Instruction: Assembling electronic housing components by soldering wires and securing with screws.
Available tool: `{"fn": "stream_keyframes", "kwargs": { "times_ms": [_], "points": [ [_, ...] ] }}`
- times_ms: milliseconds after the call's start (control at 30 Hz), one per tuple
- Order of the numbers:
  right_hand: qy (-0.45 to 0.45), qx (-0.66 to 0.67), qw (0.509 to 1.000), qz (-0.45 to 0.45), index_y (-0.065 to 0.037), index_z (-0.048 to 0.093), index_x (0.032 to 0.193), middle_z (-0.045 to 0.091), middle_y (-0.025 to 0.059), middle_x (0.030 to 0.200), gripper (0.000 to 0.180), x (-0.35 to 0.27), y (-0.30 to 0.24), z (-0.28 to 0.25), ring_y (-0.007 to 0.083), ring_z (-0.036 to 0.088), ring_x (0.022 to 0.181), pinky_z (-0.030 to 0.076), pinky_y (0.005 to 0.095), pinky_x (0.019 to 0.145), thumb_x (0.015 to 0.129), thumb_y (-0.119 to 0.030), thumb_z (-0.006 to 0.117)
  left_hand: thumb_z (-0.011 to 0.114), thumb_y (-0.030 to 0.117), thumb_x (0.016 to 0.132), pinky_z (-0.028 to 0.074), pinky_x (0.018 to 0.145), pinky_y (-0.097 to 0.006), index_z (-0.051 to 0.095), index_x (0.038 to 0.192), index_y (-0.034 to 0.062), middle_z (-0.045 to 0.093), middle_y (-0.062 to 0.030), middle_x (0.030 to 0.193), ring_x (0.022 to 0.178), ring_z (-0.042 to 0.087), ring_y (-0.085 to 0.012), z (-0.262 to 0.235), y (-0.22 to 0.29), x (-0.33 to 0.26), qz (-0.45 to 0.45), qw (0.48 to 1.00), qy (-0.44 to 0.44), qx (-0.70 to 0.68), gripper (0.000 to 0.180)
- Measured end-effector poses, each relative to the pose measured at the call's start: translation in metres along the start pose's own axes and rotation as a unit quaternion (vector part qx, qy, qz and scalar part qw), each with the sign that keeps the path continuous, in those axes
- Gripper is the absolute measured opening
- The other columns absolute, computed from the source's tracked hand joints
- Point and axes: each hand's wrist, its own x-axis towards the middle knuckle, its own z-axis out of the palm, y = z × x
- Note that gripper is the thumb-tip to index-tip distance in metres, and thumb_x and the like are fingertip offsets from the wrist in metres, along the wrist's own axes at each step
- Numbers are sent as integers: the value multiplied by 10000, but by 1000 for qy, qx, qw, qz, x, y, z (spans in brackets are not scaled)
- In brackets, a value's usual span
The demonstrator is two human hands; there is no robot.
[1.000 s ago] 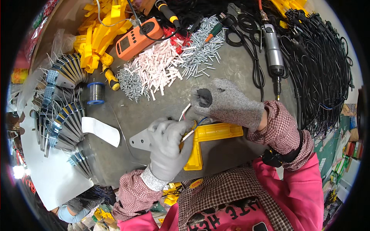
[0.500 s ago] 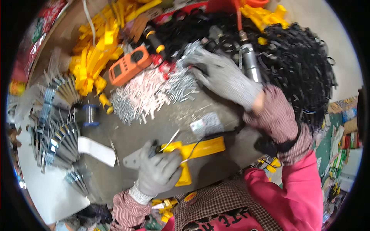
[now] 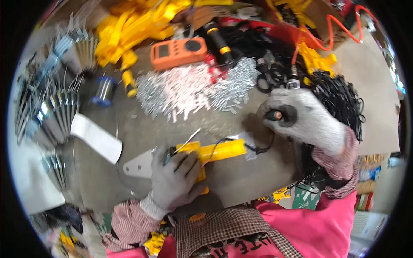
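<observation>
My left hand (image 3: 175,178), in a grey glove, presses down on a yellow plastic part (image 3: 217,151) that lies on the grey bench; a thin wire (image 3: 188,141) sticks up from between its fingers. A flat metal bracket (image 3: 137,164) lies just left of that hand. My right hand (image 3: 301,120), also gloved, is closed around a dark tool with an orange tip (image 3: 275,115), held above the bench right of the yellow part. A black cord (image 3: 258,148) runs from the tool toward the yellow part.
A heap of small white and silver pieces (image 3: 189,90) lies behind the hands, with an orange meter (image 3: 178,52) beyond it. Yellow parts (image 3: 129,30) are piled at the back left, black cables (image 3: 340,99) at the right, metal clips (image 3: 47,107) and a solder spool (image 3: 103,92) at the left.
My right hand came back from the far cable pile toward me, now gripping the orange-tipped tool. My left hand stayed on the yellow part.
</observation>
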Motion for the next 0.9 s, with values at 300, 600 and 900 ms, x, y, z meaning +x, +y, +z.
{"fn": "stream_keyframes", "kwargs": {
  "times_ms": [300,600,900],
  "points": [
    [85,237,968,-6,-97,682,961,666,79,808,170,7,-78,81,247,673,696,527,330,617,835,-157,778,660,504,789,286,1066,-560,683,1130,102,651,-34,1126,1112,550,-224,10,4,-12,-32,999,23,30,528],
    [50,213,976,-14,-77,638,995,669,106,885,184,21,-70,103,283,675,783,536,363,698,838,-122,723,681,501,783,368,1060,-499,671,1085,73,635,-60,1087,1114,536,-225,6,2,-8,-14,998,48,26,524],
    [-27,234,962,-139,-87,609,1090,654,140,958,318,42,-55,90,390,652,878,537,441,761,802,-181,707,675,453,800,379,1033,-488,651,1114,35,618,-79,1079,1087,534,-253,6,1,-8,1,997,64,34,523]
  ]
}}
